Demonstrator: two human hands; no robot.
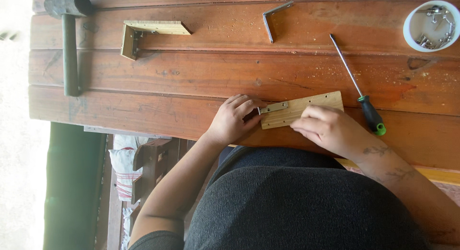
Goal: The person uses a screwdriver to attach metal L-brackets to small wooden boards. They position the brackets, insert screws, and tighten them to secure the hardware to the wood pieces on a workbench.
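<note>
Nearest, dark grey clothing and two bare forearms at the table's (143, 111) near edge.

Just beyond, board (306, 108) flat on the table, small, pale, long axis running left to right with the right end tilted slightly away. Bracket (274, 107) lying along that same axis on the board's left end, one tip jutting past the edge.

Left hand (232, 119) at the board's left end, fingers curled and pressed together, tips touching the bracket's outer tip; whether pinching it or only steadying it, cannot tell. Right hand (328, 128) on the board's near right part, fingers together and laid flat, pressing it down. Bracket thus to the right of the left fingertips and nearer that hand than the other.

Right of the board, just beside its far right corner, screwdriver (369, 108) with black and green handle, shaft pointing away and leftward.

Farther from the board: second bracket (272, 17) straight beyond it, joined wooden corner piece (143, 34) beyond and left, mallet (69, 39) far left, white bowl (409, 32) of screws far right.
</note>
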